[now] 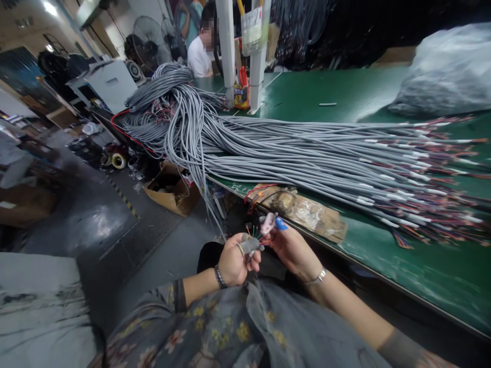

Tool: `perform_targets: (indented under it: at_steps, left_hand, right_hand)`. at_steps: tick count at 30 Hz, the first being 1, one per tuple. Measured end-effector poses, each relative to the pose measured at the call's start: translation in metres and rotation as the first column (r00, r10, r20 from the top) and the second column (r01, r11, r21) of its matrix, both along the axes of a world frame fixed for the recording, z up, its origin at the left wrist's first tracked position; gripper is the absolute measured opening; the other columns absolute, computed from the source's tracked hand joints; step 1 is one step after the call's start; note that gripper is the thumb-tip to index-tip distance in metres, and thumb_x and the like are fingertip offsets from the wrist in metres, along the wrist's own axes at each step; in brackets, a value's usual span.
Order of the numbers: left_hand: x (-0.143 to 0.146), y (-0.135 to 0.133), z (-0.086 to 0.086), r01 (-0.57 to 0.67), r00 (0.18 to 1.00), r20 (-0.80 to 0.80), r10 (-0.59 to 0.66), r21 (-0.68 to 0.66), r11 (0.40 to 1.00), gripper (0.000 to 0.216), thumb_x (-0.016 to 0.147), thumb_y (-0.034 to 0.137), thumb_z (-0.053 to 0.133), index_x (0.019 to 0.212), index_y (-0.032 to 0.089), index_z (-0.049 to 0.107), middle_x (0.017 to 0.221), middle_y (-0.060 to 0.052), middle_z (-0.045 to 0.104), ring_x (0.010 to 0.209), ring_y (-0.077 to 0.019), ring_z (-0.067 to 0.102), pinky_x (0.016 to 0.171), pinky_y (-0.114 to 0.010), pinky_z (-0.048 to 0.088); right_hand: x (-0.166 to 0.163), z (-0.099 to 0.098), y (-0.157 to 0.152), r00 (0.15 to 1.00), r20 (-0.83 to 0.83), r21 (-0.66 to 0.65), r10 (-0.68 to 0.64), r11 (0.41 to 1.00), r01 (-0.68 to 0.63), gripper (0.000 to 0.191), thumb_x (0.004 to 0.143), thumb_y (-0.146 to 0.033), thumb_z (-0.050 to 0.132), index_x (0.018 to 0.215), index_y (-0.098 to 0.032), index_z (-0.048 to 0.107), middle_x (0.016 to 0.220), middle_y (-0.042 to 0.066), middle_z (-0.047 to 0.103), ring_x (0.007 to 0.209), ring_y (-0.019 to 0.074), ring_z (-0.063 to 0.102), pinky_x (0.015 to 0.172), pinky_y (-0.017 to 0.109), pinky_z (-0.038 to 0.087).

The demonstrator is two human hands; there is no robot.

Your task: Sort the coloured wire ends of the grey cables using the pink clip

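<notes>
Grey cable (pixel 249 245), held off table edge (pixel 383 273)

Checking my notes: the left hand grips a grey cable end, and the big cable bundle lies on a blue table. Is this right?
No: the head view shows the table is green, not blue. The left hand does grip the grey cable end, and the big cable bundle lies on that table.
</notes>
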State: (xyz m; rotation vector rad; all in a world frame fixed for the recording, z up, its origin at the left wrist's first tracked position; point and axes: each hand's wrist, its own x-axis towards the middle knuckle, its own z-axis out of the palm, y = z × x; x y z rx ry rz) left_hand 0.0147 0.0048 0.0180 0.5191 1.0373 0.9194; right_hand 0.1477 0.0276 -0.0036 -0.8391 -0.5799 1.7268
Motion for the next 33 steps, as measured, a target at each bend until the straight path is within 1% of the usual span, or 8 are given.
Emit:
perform_targets:
  at_steps: [5, 9, 13, 20, 24, 28, 31, 33]
  left_hand:
    - [0.001, 0.001, 0.000, 0.003, 1.000, -0.018, -0.003, -0.004, 1.000, 0.045, 0.047, 0.047, 0.078, 0.060, 0.018, 0.046, 0.041, 0.002, 0.054, 0.027, -0.0074, 0.043, 0.029, -0.019, 0.018]
    - [0.002, 0.001, 0.001, 0.014, 0.999, -0.029, -0.014, -0.008, 1.000, 0.044, 0.047, 0.046, 0.077, 0.058, 0.018, 0.046, 0.041, 0.003, 0.055, 0.027, -0.0072, 0.042, 0.030, -0.019, 0.020]
    - [0.002, 0.001, -0.001, 0.009, 1.000, -0.025, -0.009, -0.002, 1.000, 0.043, 0.049, 0.046, 0.077, 0.059, 0.018, 0.046, 0.042, 0.003, 0.055, 0.028, -0.0073, 0.043, 0.030, -0.018, 0.020]
    - [0.002, 0.000, -0.004, 0.016, 1.000, -0.022, -0.016, 0.003, 1.000, 0.043, 0.050, 0.046, 0.077, 0.060, 0.018, 0.045, 0.043, 0.002, 0.055, 0.028, -0.0080, 0.043, 0.031, -0.019, 0.021]
    - [0.003, 0.000, -0.003, 0.018, 0.999, -0.041, -0.018, -0.013, 1.000, 0.045, 0.047, 0.047, 0.077, 0.060, 0.018, 0.045, 0.042, 0.002, 0.055, 0.028, -0.0077, 0.043, 0.030, -0.019, 0.021]
    - [0.003, -0.001, -0.003, 0.009, 0.998, -0.057, -0.010, -0.016, 1.000, 0.044, 0.046, 0.047, 0.077, 0.058, 0.018, 0.046, 0.041, 0.002, 0.054, 0.027, -0.0076, 0.043, 0.030, -0.019, 0.019]
    - [0.002, -0.002, -0.004, 0.019, 0.998, -0.065, -0.019, 0.007, 1.000, 0.044, 0.048, 0.048, 0.076, 0.058, 0.018, 0.045, 0.041, 0.002, 0.054, 0.027, -0.0072, 0.044, 0.030, -0.019, 0.017]
    - [0.000, -0.003, -0.005, 0.027, 0.997, -0.071, -0.026, 0.016, 1.000, 0.043, 0.050, 0.049, 0.075, 0.057, 0.018, 0.046, 0.042, 0.002, 0.054, 0.028, -0.0072, 0.044, 0.030, -0.018, 0.018]
  right_hand:
    - [0.000, 0.001, 0.000, 0.997, 0.069, 0.051, -0.041, 0.998, 0.037, 0.037, 0.065, -0.054, 0.076, 0.067, -0.019, 0.066, 0.062, -0.001, 0.058, 0.056, 0.0117, 0.047, 0.053, 0.025, 0.041]
    - [0.001, 0.001, -0.001, 0.996, 0.084, 0.021, -0.041, 0.999, 0.039, 0.036, 0.065, -0.053, 0.076, 0.067, -0.019, 0.066, 0.061, 0.000, 0.059, 0.055, 0.0128, 0.048, 0.054, 0.027, 0.040]
    - [0.001, 0.000, -0.001, 0.999, 0.049, -0.014, -0.021, 1.000, 0.022, 0.038, 0.063, -0.055, 0.077, 0.067, -0.019, 0.067, 0.060, -0.001, 0.060, 0.055, 0.0124, 0.049, 0.055, 0.027, 0.041]
    - [-0.003, -0.003, 0.004, 0.997, -0.073, -0.094, 0.027, 0.995, -0.034, 0.043, 0.053, -0.058, 0.081, 0.071, -0.020, 0.071, 0.060, -0.001, 0.063, 0.055, 0.0121, 0.051, 0.054, 0.026, 0.043]
    - [-0.006, -0.007, 0.007, 0.993, -0.115, -0.095, -0.011, 0.996, 0.000, 0.040, 0.052, -0.056, 0.082, 0.066, -0.021, 0.069, 0.060, -0.002, 0.063, 0.051, 0.0114, 0.049, 0.051, 0.026, 0.041]
    - [-0.008, -0.010, 0.007, 0.990, -0.113, -0.128, -0.082, 0.989, 0.068, 0.040, 0.048, -0.053, 0.085, 0.068, -0.023, 0.069, 0.065, -0.002, 0.067, 0.054, 0.0119, 0.052, 0.051, 0.025, 0.042]
    - [-0.008, -0.009, 0.006, 0.992, -0.107, -0.121, -0.061, 0.991, 0.048, 0.040, 0.052, -0.058, 0.081, 0.069, -0.023, 0.069, 0.066, -0.002, 0.067, 0.055, 0.0123, 0.054, 0.051, 0.025, 0.044]
    - [-0.005, -0.008, 0.005, 0.992, -0.124, -0.100, 0.004, 0.995, -0.016, 0.044, 0.056, -0.064, 0.075, 0.072, -0.023, 0.069, 0.067, -0.001, 0.068, 0.053, 0.0128, 0.055, 0.051, 0.026, 0.045]
